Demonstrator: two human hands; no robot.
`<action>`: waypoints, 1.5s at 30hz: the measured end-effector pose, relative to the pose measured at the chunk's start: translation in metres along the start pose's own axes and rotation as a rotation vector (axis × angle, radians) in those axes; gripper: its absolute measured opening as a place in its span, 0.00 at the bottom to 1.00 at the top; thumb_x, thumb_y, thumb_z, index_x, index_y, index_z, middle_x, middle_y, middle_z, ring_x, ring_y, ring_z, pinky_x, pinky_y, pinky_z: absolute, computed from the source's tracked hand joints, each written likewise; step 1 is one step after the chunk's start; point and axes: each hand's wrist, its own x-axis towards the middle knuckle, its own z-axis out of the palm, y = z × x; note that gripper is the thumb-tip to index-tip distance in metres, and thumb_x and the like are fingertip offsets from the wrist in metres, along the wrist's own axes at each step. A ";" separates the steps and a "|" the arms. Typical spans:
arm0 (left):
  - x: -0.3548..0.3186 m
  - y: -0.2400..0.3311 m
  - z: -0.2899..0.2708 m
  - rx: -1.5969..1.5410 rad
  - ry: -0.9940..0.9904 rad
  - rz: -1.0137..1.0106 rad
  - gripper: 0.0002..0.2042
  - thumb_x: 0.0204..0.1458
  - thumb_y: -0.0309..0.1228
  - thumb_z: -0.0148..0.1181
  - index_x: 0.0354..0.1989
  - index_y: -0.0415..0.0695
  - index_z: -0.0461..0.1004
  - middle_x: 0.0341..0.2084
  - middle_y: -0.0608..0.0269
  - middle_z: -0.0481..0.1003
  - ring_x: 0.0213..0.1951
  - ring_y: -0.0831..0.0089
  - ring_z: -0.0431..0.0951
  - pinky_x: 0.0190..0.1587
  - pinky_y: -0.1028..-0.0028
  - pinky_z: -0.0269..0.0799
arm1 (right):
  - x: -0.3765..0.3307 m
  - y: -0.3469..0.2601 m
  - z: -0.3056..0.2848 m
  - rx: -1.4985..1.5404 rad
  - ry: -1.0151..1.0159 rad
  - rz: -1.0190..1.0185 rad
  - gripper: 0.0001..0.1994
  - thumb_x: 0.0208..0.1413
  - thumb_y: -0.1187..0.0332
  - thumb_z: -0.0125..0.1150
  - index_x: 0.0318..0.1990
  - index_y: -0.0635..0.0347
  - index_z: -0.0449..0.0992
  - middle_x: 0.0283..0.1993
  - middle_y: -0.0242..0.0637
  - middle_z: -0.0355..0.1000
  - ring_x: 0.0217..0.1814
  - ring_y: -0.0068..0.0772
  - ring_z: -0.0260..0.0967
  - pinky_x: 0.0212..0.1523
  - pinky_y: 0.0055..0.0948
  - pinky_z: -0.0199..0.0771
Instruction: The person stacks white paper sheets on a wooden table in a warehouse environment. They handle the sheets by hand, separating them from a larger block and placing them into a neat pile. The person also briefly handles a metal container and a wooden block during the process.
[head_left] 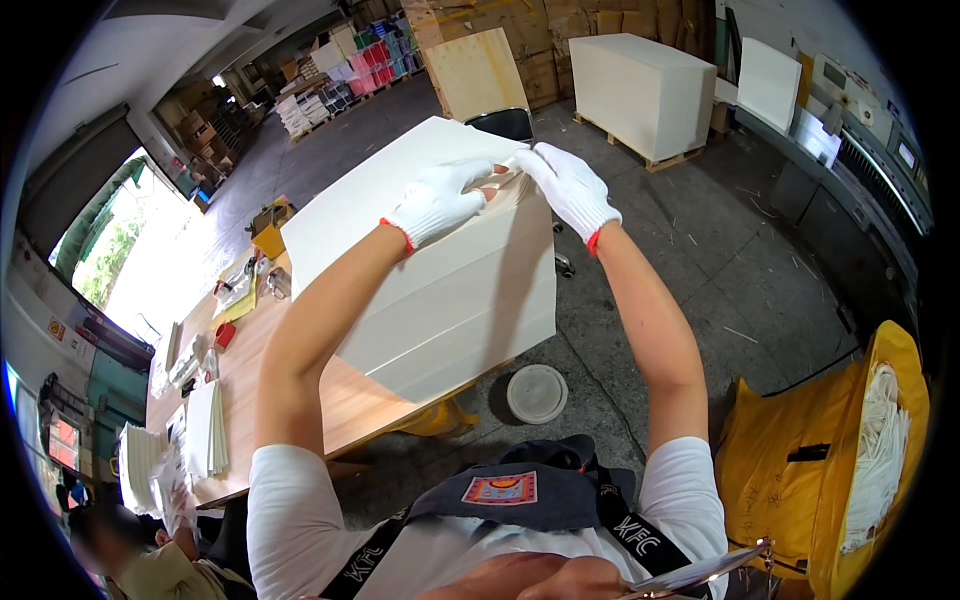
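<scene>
Here, a white stack [450, 285] is standing on the tabletop [355, 405], both gloved grips meeting at its right corner

Seen from the left, the stack is showing a smooth, flat top, then a tall cream-white side that faint seams are dividing into bands; a soft shadow is falling down that side. At its right top corner some raised sheets [513, 187] are bowing up and spreading into thin, uneven layers. The left grip [438, 200] is reaching over the top from the near side, thumb and finger standing partly apart against those sheets, bare tips showing; I cannot tell whether it is pinching any. The right grip [572, 182] is bending over the same corner, its fingers curling down; how tightly they are closing, or on how many sheets, is hidden.

As for room, white booklets [206, 430] and a red roll [225, 335] are taking up the tabletop's left part, while bare wood is running beside the stack. The stack's lower right corner is reaching the tabletop's near edge. Beyond it, a white bucket [537, 394] is standing on the grey floor [680, 240], which is opening widely rightward until a yellow sack [780, 460] and a long machine [860, 180] are bounding it.
</scene>
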 end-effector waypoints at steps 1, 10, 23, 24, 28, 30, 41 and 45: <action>-0.002 0.001 -0.002 -0.067 -0.025 -0.016 0.19 0.57 0.37 0.57 0.58 0.53 0.75 0.46 0.59 0.80 0.46 0.63 0.80 0.50 0.68 0.74 | -0.001 -0.002 -0.001 0.046 -0.055 0.080 0.26 0.65 0.44 0.39 0.42 0.58 0.75 0.42 0.48 0.76 0.49 0.55 0.72 0.48 0.46 0.69; -0.005 0.018 -0.013 -0.227 -0.126 -0.124 0.21 0.56 0.36 0.62 0.58 0.48 0.74 0.38 0.63 0.80 0.33 0.78 0.78 0.40 0.74 0.75 | -0.011 -0.004 0.010 0.066 0.101 0.101 0.27 0.66 0.42 0.38 0.45 0.57 0.75 0.46 0.49 0.77 0.50 0.56 0.73 0.48 0.47 0.69; 0.001 0.000 -0.002 -0.265 0.022 0.005 0.16 0.60 0.30 0.55 0.57 0.49 0.75 0.44 0.57 0.80 0.42 0.72 0.78 0.49 0.71 0.73 | -0.011 0.001 0.015 0.078 0.124 0.088 0.27 0.66 0.41 0.40 0.40 0.57 0.74 0.41 0.51 0.76 0.47 0.58 0.72 0.45 0.47 0.69; 0.002 0.000 -0.004 -0.196 -0.022 0.015 0.15 0.61 0.30 0.54 0.56 0.49 0.76 0.43 0.58 0.80 0.42 0.72 0.78 0.49 0.71 0.73 | -0.010 0.003 0.015 0.076 0.129 0.088 0.27 0.66 0.41 0.40 0.40 0.57 0.74 0.41 0.51 0.76 0.47 0.58 0.72 0.45 0.47 0.69; -0.001 0.024 -0.013 -0.158 -0.167 -0.188 0.14 0.59 0.34 0.60 0.53 0.48 0.77 0.39 0.61 0.80 0.40 0.76 0.78 0.48 0.73 0.73 | -0.010 0.008 0.017 0.079 0.156 0.080 0.26 0.67 0.42 0.40 0.39 0.57 0.74 0.41 0.50 0.75 0.47 0.58 0.72 0.45 0.46 0.69; -0.004 0.021 -0.010 -0.110 -0.100 -0.126 0.15 0.57 0.35 0.62 0.52 0.47 0.78 0.37 0.63 0.80 0.38 0.77 0.77 0.47 0.73 0.73 | -0.010 0.005 0.017 0.087 0.148 0.084 0.26 0.67 0.42 0.40 0.39 0.57 0.73 0.41 0.50 0.75 0.47 0.58 0.72 0.45 0.47 0.69; 0.000 0.003 0.002 -0.101 0.007 0.005 0.17 0.61 0.38 0.49 0.57 0.55 0.75 0.28 0.53 0.77 0.31 0.66 0.79 0.40 0.67 0.73 | -0.010 0.001 0.014 0.110 0.112 0.135 0.28 0.65 0.40 0.41 0.36 0.57 0.73 0.37 0.50 0.74 0.44 0.56 0.72 0.43 0.44 0.69; 0.003 0.002 -0.002 -0.035 -0.105 -0.001 0.16 0.60 0.34 0.55 0.56 0.51 0.75 0.37 0.55 0.80 0.38 0.70 0.80 0.46 0.72 0.74 | -0.009 0.011 0.022 0.145 0.164 0.086 0.27 0.65 0.40 0.42 0.34 0.57 0.71 0.35 0.50 0.73 0.41 0.56 0.71 0.41 0.44 0.68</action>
